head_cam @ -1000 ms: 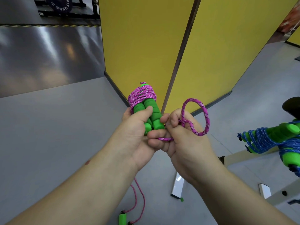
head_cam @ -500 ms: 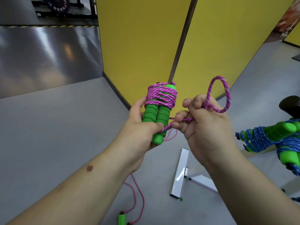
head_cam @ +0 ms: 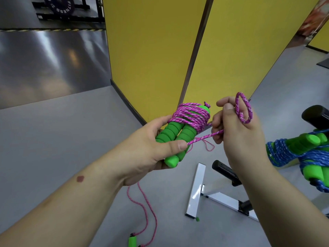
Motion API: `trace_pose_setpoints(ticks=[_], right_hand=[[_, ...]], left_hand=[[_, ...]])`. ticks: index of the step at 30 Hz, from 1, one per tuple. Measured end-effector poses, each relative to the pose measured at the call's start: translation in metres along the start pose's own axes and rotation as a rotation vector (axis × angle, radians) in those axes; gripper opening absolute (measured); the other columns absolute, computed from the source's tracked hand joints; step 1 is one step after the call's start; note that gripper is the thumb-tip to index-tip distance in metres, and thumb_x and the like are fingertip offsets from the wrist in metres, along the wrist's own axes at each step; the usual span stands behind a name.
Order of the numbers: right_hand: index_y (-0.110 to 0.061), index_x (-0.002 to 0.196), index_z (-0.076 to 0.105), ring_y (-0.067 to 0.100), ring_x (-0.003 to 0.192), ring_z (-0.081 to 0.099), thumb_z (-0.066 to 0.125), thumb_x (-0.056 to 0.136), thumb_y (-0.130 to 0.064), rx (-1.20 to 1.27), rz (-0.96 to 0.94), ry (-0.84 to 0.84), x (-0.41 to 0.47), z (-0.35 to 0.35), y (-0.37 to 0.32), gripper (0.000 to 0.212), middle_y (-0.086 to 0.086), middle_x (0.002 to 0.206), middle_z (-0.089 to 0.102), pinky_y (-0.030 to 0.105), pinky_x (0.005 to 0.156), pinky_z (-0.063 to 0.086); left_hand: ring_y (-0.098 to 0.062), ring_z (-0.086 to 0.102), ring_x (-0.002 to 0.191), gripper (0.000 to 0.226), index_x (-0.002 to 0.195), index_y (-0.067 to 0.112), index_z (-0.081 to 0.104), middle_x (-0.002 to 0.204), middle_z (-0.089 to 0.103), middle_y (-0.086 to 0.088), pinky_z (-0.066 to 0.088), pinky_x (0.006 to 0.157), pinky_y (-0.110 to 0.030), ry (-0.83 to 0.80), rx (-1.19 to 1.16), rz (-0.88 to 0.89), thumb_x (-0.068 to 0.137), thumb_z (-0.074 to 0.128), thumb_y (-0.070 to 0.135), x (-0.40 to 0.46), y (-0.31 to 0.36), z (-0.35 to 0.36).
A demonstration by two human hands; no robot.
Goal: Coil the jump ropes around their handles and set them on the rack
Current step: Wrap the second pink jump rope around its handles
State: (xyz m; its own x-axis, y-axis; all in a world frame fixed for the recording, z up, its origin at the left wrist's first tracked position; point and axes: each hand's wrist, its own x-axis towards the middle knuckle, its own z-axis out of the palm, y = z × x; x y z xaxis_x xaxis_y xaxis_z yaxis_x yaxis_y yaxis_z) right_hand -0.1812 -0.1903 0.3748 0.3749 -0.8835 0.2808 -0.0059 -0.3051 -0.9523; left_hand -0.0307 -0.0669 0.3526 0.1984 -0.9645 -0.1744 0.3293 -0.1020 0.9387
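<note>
The pair of handles (head_cam: 178, 138) sits in the left hand (head_cam: 147, 148), with the rope coil (head_cam: 190, 115) wound round their far end. To the right of the handles, the right hand (head_cam: 236, 129) holds a rope loop (head_cam: 243, 107). Farther right of the handles lie the coiled ropes (head_cam: 293, 148) on the rack (head_cam: 220, 196), whose frame stands below the handles. A loose rope (head_cam: 147, 211) lies on the floor (head_cam: 53, 139) below the handles. Behind the handles stands a partition (head_cam: 151, 50).

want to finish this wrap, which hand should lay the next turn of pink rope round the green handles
Probably the right hand: it pinches the free loop of the pink braided rope beside the coil, with a strand running to the pair of green foam handles. The left hand grips those handles, steadying them.
</note>
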Motion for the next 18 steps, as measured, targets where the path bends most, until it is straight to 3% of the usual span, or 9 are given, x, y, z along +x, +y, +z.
trace_pose_setpoints(ticks=[3, 5, 8, 11, 14, 16, 18], right_hand=[[-0.021, 0.101, 0.06, 0.013, 0.058, 0.05, 0.038, 0.109, -0.027, -0.111, -0.02, 0.012, -0.002, 0.001, -0.003, 0.024, 0.007, 0.07, 0.058, 0.027, 0.052, 0.043], [-0.024, 0.097, 0.061, 0.016, 0.064, 0.053, 0.038, 0.108, -0.034, -0.311, -0.082, -0.007, -0.001, -0.001, -0.002, 0.027, 0.009, 0.076, 0.063, 0.032, 0.058, 0.043], [-0.026, 0.09, 0.062, 0.019, 0.075, 0.056, 0.038, 0.105, -0.043, -0.472, -0.129, -0.053, -0.002, -0.003, -0.002, 0.033, 0.01, 0.08, 0.064, 0.028, 0.066, 0.043], [-0.025, 0.085, 0.066, 0.018, 0.074, 0.061, 0.043, 0.104, -0.042, -0.346, -0.047, -0.109, 0.001, -0.006, -0.003, 0.035, 0.011, 0.077, 0.066, 0.022, 0.064, 0.046], [-0.021, 0.086, 0.068, 0.014, 0.068, 0.067, 0.044, 0.104, -0.041, -0.24, 0.027, -0.233, 0.003, -0.01, -0.004, 0.035, 0.003, 0.063, 0.062, 0.021, 0.064, 0.049], [-0.015, 0.088, 0.067, 0.016, 0.068, 0.067, 0.045, 0.103, -0.038, -0.179, 0.036, -0.306, 0.002, -0.01, -0.006, 0.035, -0.001, 0.056, 0.054, 0.013, 0.058, 0.045], [-0.01, 0.09, 0.066, 0.019, 0.067, 0.066, 0.047, 0.101, -0.037, -0.092, 0.03, -0.333, 0.0, -0.005, -0.011, 0.035, -0.004, 0.054, 0.05, 0.01, 0.053, 0.041]], left_hand=[[-0.018, 0.073, 0.083, 0.079, 0.139, 0.033, 0.056, 0.095, 0.077, 0.008, 0.063, 0.072, -0.04, 0.009, 0.086, 0.009, 0.074, 0.083, -0.003, 0.001, -0.001, -0.003], [-0.017, 0.075, 0.081, 0.08, 0.14, 0.034, 0.055, 0.09, 0.076, 0.012, 0.064, 0.071, -0.041, 0.057, 0.159, 0.02, 0.078, 0.08, -0.011, 0.001, -0.002, -0.005], [-0.017, 0.074, 0.08, 0.08, 0.137, 0.037, 0.057, 0.101, 0.073, 0.004, 0.063, 0.07, -0.041, 0.146, 0.195, 0.029, 0.078, 0.08, -0.012, 0.002, -0.002, -0.008], [-0.017, 0.071, 0.08, 0.074, 0.138, 0.033, 0.057, 0.113, 0.068, -0.004, 0.06, 0.067, -0.036, 0.202, 0.079, 0.012, 0.08, 0.078, -0.01, 0.005, -0.001, -0.01], [-0.019, 0.069, 0.079, 0.066, 0.138, 0.026, 0.056, 0.111, 0.066, -0.005, 0.061, 0.066, -0.036, 0.302, -0.069, 0.011, 0.084, 0.076, -0.008, 0.008, 0.001, -0.01], [-0.02, 0.07, 0.082, 0.068, 0.139, 0.026, 0.054, 0.112, 0.066, -0.006, 0.063, 0.068, -0.037, 0.348, -0.024, 0.017, 0.084, 0.076, -0.008, 0.009, 0.0, -0.013], [-0.023, 0.071, 0.085, 0.071, 0.14, 0.031, 0.051, 0.114, 0.066, -0.005, 0.064, 0.068, -0.039, 0.339, 0.18, 0.025, 0.084, 0.078, -0.004, 0.009, -0.006, -0.015]])
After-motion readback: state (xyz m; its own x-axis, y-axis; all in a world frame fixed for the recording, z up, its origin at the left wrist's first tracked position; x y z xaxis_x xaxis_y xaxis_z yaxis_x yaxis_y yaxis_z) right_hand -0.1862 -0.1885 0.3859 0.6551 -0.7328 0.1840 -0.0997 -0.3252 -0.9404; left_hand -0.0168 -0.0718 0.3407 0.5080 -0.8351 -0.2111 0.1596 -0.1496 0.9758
